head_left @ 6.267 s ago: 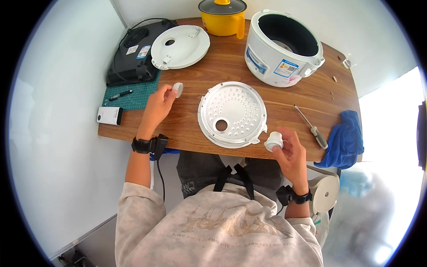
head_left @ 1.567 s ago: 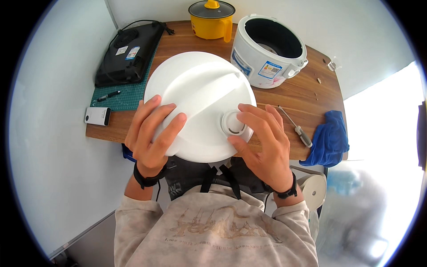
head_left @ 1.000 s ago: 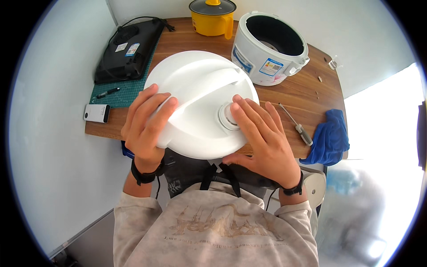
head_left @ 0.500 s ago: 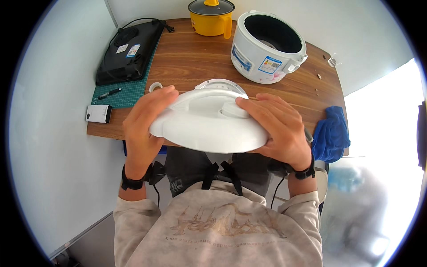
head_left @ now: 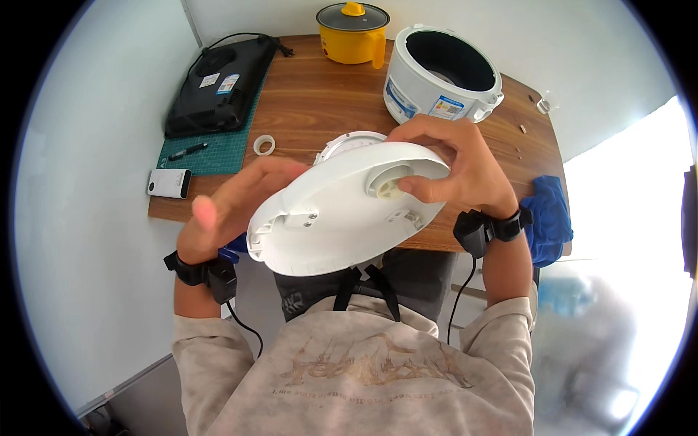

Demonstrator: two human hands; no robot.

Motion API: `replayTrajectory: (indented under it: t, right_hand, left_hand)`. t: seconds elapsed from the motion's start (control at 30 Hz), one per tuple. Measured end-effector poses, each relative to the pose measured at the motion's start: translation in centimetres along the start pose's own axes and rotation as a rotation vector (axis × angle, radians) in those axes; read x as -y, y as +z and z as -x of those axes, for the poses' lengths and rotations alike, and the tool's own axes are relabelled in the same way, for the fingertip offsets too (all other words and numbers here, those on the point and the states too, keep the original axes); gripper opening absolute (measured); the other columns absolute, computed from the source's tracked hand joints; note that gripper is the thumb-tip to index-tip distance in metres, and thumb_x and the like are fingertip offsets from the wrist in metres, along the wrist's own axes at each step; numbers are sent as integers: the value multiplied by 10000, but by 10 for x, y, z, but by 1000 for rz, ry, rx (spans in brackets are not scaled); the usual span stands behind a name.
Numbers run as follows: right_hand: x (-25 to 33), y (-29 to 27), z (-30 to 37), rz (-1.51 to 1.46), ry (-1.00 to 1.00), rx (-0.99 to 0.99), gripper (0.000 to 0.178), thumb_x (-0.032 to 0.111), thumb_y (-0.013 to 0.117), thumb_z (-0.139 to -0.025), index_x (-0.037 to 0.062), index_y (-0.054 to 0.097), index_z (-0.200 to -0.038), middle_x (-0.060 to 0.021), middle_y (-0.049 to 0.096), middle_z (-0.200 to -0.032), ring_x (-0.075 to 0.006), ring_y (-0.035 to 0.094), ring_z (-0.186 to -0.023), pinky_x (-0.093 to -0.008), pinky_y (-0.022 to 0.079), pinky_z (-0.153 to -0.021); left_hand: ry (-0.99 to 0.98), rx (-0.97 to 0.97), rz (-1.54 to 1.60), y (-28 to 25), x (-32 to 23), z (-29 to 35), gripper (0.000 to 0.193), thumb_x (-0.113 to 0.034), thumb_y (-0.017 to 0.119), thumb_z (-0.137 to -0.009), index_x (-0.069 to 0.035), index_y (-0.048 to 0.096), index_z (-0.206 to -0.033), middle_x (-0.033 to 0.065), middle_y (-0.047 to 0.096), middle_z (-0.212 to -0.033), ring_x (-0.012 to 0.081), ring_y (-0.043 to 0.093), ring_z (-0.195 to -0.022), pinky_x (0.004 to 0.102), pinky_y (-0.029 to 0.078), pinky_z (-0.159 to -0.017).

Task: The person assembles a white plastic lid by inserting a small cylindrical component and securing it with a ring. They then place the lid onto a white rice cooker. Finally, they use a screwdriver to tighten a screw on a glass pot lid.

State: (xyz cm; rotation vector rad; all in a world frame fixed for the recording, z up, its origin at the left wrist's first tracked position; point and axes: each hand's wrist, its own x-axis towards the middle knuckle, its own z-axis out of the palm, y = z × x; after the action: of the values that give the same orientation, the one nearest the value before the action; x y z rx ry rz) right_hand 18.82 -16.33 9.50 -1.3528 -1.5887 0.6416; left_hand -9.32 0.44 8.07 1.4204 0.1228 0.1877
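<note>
one wide round view, from left side of head. faces down past shirt (head_left: 349,363) to left hand (head_left: 243,192) and right hand (head_left: 467,168), close by. bench (head_left: 305,102) bit farther. straight lines bend near rim.

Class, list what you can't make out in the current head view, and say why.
Head view, now:
White lid: outer face, turned away.
Pale plate: mostly hidden by the lid.
Right hand: some fingertips, behind the lid.
White cooker: lower front, behind that hand.
Table specks: too small to identify.
</note>
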Motion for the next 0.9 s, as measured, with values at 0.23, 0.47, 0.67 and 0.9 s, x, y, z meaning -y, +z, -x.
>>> replayTrajectory:
  t: [0.23, 0.47, 0.67, 0.9]
  right_hand:
    - [-11, 4, -22, -64, 68, 131, 394, 240, 806, -771, 42, 729, -1103, -88, 748, -975, -166, 704, -864, -289, 538, -864]
    - [-17, 24, -34, 46, 44, 178, 362, 283, 808, -761, 74, 755, -1052, -87, 748, -909, -190, 702, -820, -289, 539, -798]
    - [-25, 33, -48, 63, 90, 221, 324, 307, 816, -812, 70, 755, -1025, -85, 748, -912, -188, 695, -834, -277, 530, -779]
    - [-16, 34, -45, 176, 125, 132, 361, 305, 774, -878, 67, 711, -1142, -96, 745, -1018, -235, 697, -936, -343, 526, -880]
  left_hand:
    - [-171, 54, -57, 16, -14, -13, 1393, -932, 648, -579, 49, 299, -1504, 177, 442, -1473, 239, 420, -1378, 357, 333, -1125]
    - [-166, 77, -243, 9, -4, -20, 786, -446, 726, -812, -15, 398, -1381, 175, 532, -1306, 245, 509, -1254, 352, 393, -1056]
    - [-199, -121, -84, 15, 11, -22, 553, -298, 640, -882, -29, 436, -1320, 113, 568, -1220, 183, 542, -1157, 326, 439, -985]
    - [-141, -365, 221, 15, 33, -14, 613, -272, 579, -876, 5, 425, -1401, 140, 548, -1315, 217, 535, -1223, 340, 430, -1027]
